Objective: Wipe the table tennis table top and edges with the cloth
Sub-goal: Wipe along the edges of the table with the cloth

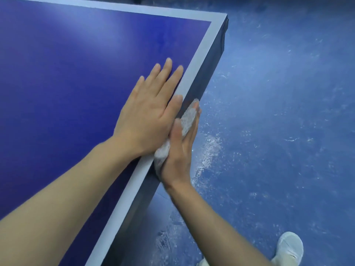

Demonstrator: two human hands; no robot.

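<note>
Partly hidden, the white cloth [187,120] is sandwiched between the right hand [179,150] and the dark side edge of the table tennis table [67,73], its length running along that edge. The straight fingers press it flat. The left hand [148,114] rests spread on the top beside the edge.

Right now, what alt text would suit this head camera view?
A right hand presses a white cloth against a blue table tennis table's side edge, while the left hand lies flat on top; a white shoe shows below.
</note>
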